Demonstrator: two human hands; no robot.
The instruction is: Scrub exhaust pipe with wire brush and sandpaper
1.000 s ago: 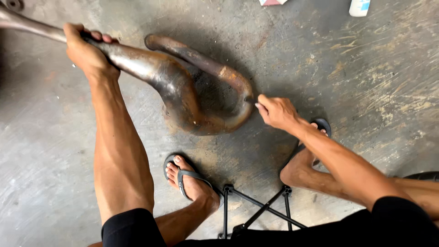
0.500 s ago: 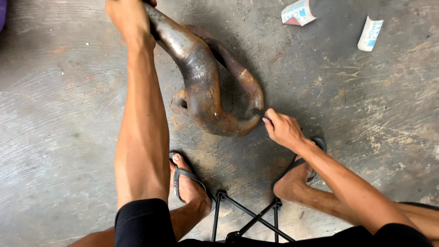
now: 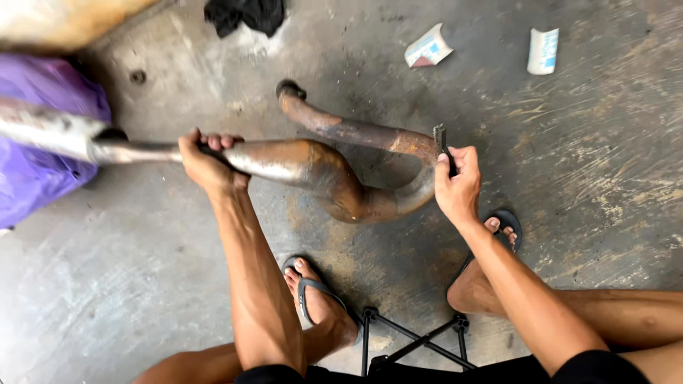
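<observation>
A rusty, curved metal exhaust pipe (image 3: 334, 178) lies across the concrete floor in front of me, its fat middle narrowing into a bend on the right. My left hand (image 3: 206, 160) grips the pipe's narrow straight section, left of the bulge. My right hand (image 3: 459, 186) is closed around a small dark tool (image 3: 441, 139), pressed against the bend of the pipe. The pipe's open end (image 3: 290, 89) points away from me. Its far left part is blurred.
A purple bag (image 3: 39, 142) sits at the left. Two crumpled white packets (image 3: 428, 50) (image 3: 543, 51) and a black rag (image 3: 245, 14) lie on the floor beyond the pipe. My sandalled feet (image 3: 316, 299) and a black metal stool frame (image 3: 413, 341) are below.
The pipe has swung from upright-looking to lying crosswise, with my left hand moving left along it. My right hand has come up to the bend with the tool.
</observation>
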